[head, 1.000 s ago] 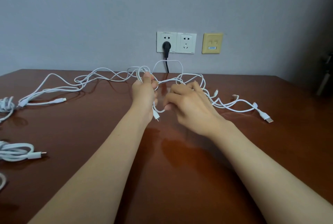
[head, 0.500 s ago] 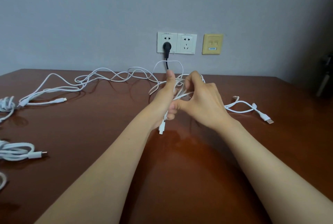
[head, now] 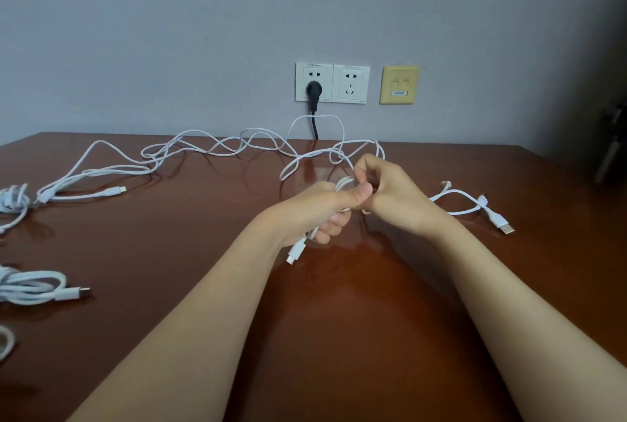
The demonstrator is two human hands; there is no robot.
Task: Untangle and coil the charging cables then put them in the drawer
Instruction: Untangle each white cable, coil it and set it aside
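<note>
Long white charging cables (head: 217, 146) lie tangled across the back of the brown table (head: 339, 303). My left hand (head: 322, 211) grips a small bundle of white cable, and one plug end (head: 294, 253) hangs below its fingers. My right hand (head: 390, 191) is right beside it, fingers curled and pinching the same cable near my left thumb. A cable end with a USB plug (head: 505, 228) trails to the right. No drawer is in view.
A coiled white cable (head: 37, 287) lies at the left edge, another bundle (head: 13, 197) farther back left. Two wall sockets (head: 332, 84) hold a black plug (head: 314, 90); a yellow data outlet (head: 399, 85) is beside them.
My hands have come together and moved nearer to me and to the right, gathering more cable into the left hand. The loose loops on the right have shortened.
</note>
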